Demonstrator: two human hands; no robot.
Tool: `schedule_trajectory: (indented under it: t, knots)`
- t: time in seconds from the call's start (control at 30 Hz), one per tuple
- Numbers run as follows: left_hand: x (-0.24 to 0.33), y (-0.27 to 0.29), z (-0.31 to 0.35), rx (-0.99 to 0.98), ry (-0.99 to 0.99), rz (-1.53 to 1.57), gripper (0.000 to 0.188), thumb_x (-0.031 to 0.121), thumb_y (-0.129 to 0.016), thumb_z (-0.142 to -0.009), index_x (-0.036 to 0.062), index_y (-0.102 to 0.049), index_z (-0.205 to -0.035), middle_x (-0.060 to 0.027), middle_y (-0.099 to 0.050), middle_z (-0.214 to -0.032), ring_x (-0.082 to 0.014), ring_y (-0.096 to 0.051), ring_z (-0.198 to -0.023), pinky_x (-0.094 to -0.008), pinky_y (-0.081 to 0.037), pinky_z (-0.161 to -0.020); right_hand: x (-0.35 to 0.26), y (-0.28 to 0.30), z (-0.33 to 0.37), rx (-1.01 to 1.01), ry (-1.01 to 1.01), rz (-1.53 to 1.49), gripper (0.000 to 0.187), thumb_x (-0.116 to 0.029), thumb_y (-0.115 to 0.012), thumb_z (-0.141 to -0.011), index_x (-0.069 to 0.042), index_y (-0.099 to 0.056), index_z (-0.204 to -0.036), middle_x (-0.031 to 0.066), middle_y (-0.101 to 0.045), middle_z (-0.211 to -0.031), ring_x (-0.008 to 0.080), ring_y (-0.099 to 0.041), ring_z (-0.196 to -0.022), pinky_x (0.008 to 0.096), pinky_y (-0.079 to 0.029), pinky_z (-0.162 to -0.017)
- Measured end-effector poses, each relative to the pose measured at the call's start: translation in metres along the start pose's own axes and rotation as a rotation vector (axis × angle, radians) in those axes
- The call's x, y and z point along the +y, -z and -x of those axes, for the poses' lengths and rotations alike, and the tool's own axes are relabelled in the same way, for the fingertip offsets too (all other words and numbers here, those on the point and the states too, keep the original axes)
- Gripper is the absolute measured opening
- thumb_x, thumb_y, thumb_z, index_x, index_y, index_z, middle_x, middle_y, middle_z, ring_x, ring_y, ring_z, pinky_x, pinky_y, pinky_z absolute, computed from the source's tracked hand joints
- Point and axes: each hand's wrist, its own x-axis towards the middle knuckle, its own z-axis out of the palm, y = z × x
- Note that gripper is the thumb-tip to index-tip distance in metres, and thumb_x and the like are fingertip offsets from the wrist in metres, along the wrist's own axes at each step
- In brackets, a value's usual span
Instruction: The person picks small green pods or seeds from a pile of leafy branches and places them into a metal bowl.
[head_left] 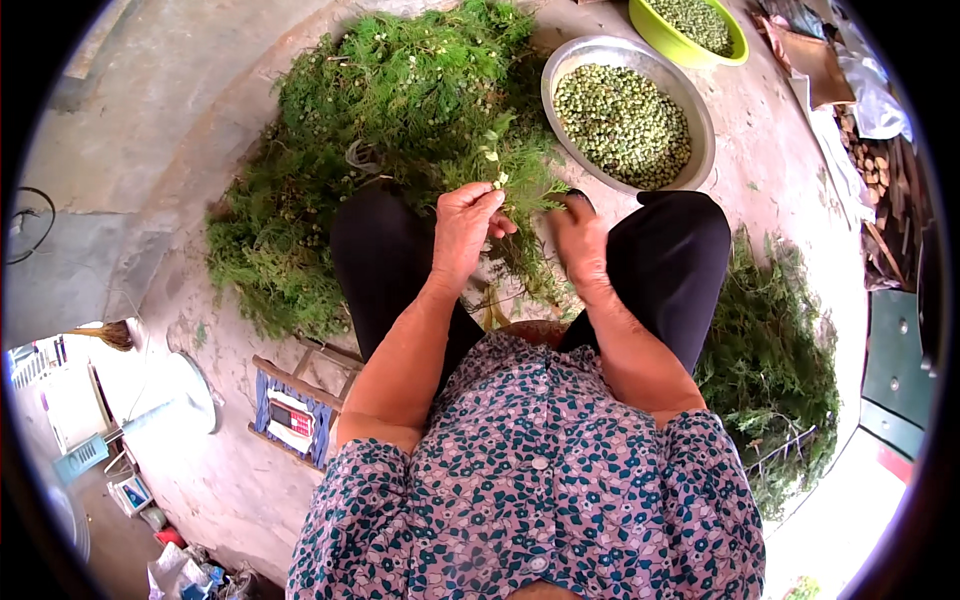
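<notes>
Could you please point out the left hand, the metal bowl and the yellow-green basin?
Left hand (463, 230): head view, back of hand.
Metal bowl (701, 125): head view, right rim.
Yellow-green basin (673, 43): head view, near wall.

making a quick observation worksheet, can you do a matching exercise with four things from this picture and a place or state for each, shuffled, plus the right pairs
Column one
1. Round silver metal basin
2. Lime-green plastic basin
3. Bare left hand
4. Low wooden frame with blue fabric

Column two
A. Bearing a red-and-white device
B. Pinching a pale-tipped green sprig
C. Cut off by the picture's top edge
D. Just beyond the black-trousered right knee

Right pairs: 1-D, 2-C, 3-B, 4-A
</notes>
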Motion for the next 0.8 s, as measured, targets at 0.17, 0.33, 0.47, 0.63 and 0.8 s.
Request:
schedule_trajectory:
  t: [0.17,0.33,0.47,0.63,0.8]
  knots:
    - [0.006,-0.01,0.007,0.0,0.014,-0.176,0.012,0.008,-0.057,-0.081,-0.0037,-0.059,-0.08,-0.0044,-0.057,-0.064,-0.0118,-0.057,-0.048,-0.0221,-0.041,-0.043,-0.069,0.027,-0.008,0.008,0.168,-0.54,0.007,-0.004,-0.056,-0.084,-0.002,-0.061,-0.088,0.0016,-0.059,-0.077,0.0063,-0.048,-0.058,0.0208,-0.041,-0.051]
    - [0.009,-0.019,0.011,-0.049,-0.029,-0.344,0.012,0.008,-0.055,-0.08,-0.0014,-0.058,-0.073,-0.0016,-0.054,-0.058,-0.0087,-0.052,-0.045,-0.0213,-0.04,-0.043,-0.057,0.008,-0.014,-0.16,0.53,-0.095,0.026,0.003,-0.065,-0.066,-0.004,-0.062,-0.091,0.0122,-0.057,-0.082,0.0271,-0.056,-0.07,0.0296,-0.047,-0.06]
    - [0.004,-0.018,0.012,-0.028,-0.055,-0.341,0.011,0.007,-0.057,-0.079,-0.0018,-0.057,-0.073,0.0009,-0.05,-0.058,-0.0052,-0.046,-0.047,-0.0201,-0.037,-0.044,-0.047,0.008,-0.016,-0.212,0.437,-0.008,0.025,0.001,-0.065,-0.068,-0.007,-0.064,-0.092,0.0104,-0.055,-0.078,0.0242,-0.056,-0.072,0.0308,-0.046,-0.063]
    - [0.002,-0.015,0.009,-0.029,-0.168,-0.411,0.012,0.006,-0.058,-0.079,-0.0019,-0.054,-0.07,0.0048,-0.043,-0.058,-0.0026,-0.035,-0.053,-0.0211,-0.03,-0.046,-0.044,0.01,-0.019,-0.334,0.306,-0.131,0.026,0.002,-0.063,-0.072,-0.005,-0.063,-0.097,0.0064,-0.055,-0.082,0.0156,-0.054,-0.075,0.026,-0.044,-0.067]
    - [0.006,-0.016,0.01,-0.065,-0.151,-0.309,0.012,0.005,-0.059,-0.078,-0.0014,-0.054,-0.068,0.0059,-0.042,-0.059,-0.0028,-0.034,-0.055,-0.0211,-0.03,-0.049,-0.043,0.013,-0.022,-0.424,0.202,-0.22,0.02,-0.002,-0.062,-0.075,-0.006,-0.065,-0.095,0.0075,-0.059,-0.079,0.016,-0.056,-0.073,0.0261,-0.045,-0.067]
